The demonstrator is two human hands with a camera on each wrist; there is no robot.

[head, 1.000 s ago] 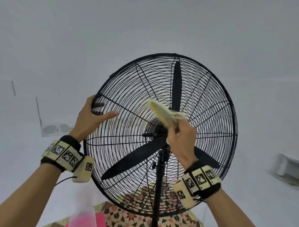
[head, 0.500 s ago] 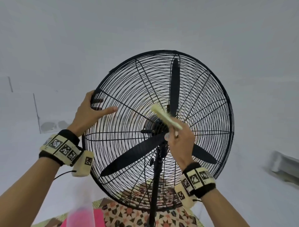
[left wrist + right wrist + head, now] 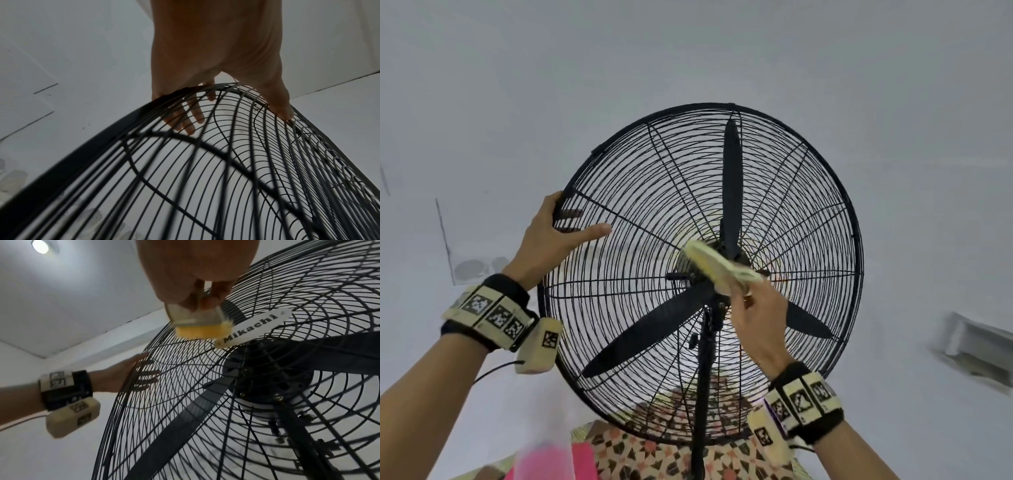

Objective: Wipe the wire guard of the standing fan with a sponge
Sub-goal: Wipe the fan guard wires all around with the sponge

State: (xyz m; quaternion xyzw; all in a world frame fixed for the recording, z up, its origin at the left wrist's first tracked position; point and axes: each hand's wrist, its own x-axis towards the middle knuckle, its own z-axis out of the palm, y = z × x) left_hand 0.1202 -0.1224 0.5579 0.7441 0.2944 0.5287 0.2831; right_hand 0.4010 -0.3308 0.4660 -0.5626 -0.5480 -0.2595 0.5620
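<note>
The black wire guard [image 3: 640,192] of the standing fan fills the head view, tilted back, with three black blades [image 3: 732,178] behind it. My left hand [image 3: 565,226] grips the guard's left rim, thumb on the near side and fingers [image 3: 185,120] curled behind the wires. My right hand [image 3: 743,291] pinches a yellow sponge [image 3: 719,265] and holds it against the wires over the hub. In the right wrist view the sponge [image 3: 197,324] sits next to the white "Mikachi" badge [image 3: 255,327], and the left hand [image 3: 123,374] shows at the rim.
The black fan pole [image 3: 702,377] runs down from the hub to a patterned mat [image 3: 654,452]. A blurred pink object [image 3: 544,459] is at the bottom edge. White walls surround the fan, with a white fixture [image 3: 979,346] at the right.
The sponge in my right hand has slid down and a little left across the wires toward the hub. My left hand keeps the same hold on the rim.
</note>
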